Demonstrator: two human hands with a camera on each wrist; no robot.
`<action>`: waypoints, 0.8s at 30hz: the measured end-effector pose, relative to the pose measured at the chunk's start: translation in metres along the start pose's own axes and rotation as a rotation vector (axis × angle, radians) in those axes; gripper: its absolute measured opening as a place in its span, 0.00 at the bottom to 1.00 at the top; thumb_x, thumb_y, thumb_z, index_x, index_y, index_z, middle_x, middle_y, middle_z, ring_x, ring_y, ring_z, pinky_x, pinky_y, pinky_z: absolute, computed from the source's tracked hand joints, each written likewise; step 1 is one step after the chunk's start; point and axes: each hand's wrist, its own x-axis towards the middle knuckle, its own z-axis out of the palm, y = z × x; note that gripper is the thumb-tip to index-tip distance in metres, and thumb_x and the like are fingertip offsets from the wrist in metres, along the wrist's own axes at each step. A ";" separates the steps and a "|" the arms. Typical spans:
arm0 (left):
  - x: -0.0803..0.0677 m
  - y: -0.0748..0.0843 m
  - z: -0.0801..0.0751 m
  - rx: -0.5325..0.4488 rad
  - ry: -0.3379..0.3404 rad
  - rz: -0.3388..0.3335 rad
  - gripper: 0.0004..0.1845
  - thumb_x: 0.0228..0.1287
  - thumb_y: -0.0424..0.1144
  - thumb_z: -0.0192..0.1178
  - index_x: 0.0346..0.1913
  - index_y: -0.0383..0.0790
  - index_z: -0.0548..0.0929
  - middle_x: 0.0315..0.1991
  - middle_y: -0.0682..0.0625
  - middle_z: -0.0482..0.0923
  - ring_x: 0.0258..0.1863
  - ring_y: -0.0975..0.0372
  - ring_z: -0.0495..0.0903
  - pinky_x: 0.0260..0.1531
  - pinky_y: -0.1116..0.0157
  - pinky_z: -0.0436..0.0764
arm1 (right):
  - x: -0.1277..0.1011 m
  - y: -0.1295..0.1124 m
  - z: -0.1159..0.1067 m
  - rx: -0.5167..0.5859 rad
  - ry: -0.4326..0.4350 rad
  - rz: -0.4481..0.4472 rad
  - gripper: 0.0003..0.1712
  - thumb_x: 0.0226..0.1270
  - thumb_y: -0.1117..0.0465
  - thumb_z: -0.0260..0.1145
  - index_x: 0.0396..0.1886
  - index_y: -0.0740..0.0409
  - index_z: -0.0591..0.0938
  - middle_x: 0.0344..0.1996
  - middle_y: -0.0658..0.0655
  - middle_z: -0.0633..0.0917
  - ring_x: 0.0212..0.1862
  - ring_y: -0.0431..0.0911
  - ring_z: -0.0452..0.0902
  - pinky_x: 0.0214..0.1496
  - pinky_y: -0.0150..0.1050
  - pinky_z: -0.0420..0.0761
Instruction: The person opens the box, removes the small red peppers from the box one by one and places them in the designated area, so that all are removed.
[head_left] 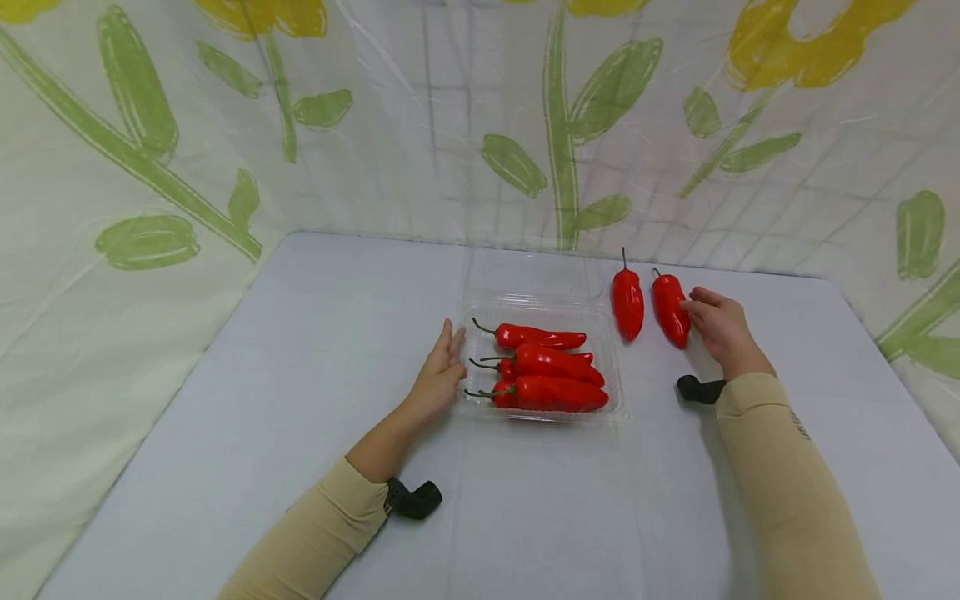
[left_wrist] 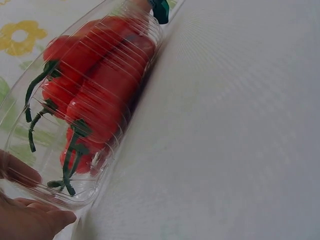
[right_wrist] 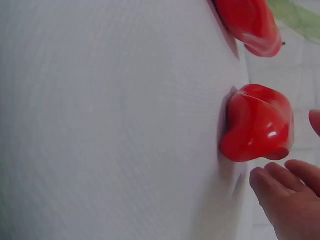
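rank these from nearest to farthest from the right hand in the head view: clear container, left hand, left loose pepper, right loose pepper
1. Right loose pepper, right next to the right hand
2. Left loose pepper, just left of the first
3. Clear container, left of both loose peppers
4. Left hand, at the container's left side
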 end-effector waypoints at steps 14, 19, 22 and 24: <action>-0.001 0.002 0.000 0.003 0.001 -0.009 0.41 0.55 0.21 0.36 0.72 0.31 0.32 0.74 0.38 0.44 0.74 0.53 0.41 0.71 0.53 0.42 | -0.021 -0.017 0.002 -0.010 -0.053 -0.067 0.46 0.64 0.54 0.60 0.75 0.50 0.45 0.75 0.50 0.46 0.76 0.44 0.40 0.73 0.37 0.47; 0.000 0.001 -0.001 -0.012 -0.006 -0.003 0.42 0.54 0.20 0.36 0.72 0.31 0.32 0.74 0.38 0.43 0.74 0.53 0.40 0.71 0.53 0.42 | -0.029 -0.022 0.010 -0.118 -0.088 -0.104 0.46 0.65 0.52 0.58 0.75 0.47 0.43 0.75 0.52 0.46 0.76 0.47 0.39 0.74 0.41 0.49; 0.000 0.001 -0.001 -0.012 -0.009 -0.003 0.42 0.54 0.20 0.36 0.72 0.31 0.32 0.74 0.38 0.42 0.74 0.53 0.40 0.71 0.53 0.42 | -0.034 -0.024 0.016 -0.154 -0.117 -0.123 0.47 0.65 0.51 0.59 0.75 0.47 0.42 0.75 0.53 0.46 0.76 0.49 0.39 0.74 0.43 0.50; 0.000 0.001 -0.001 -0.006 -0.010 -0.003 0.42 0.54 0.20 0.37 0.72 0.31 0.32 0.74 0.38 0.42 0.74 0.53 0.40 0.71 0.53 0.42 | -0.038 -0.025 0.019 -0.175 -0.140 -0.131 0.47 0.64 0.50 0.59 0.75 0.47 0.42 0.75 0.54 0.46 0.76 0.50 0.40 0.74 0.45 0.51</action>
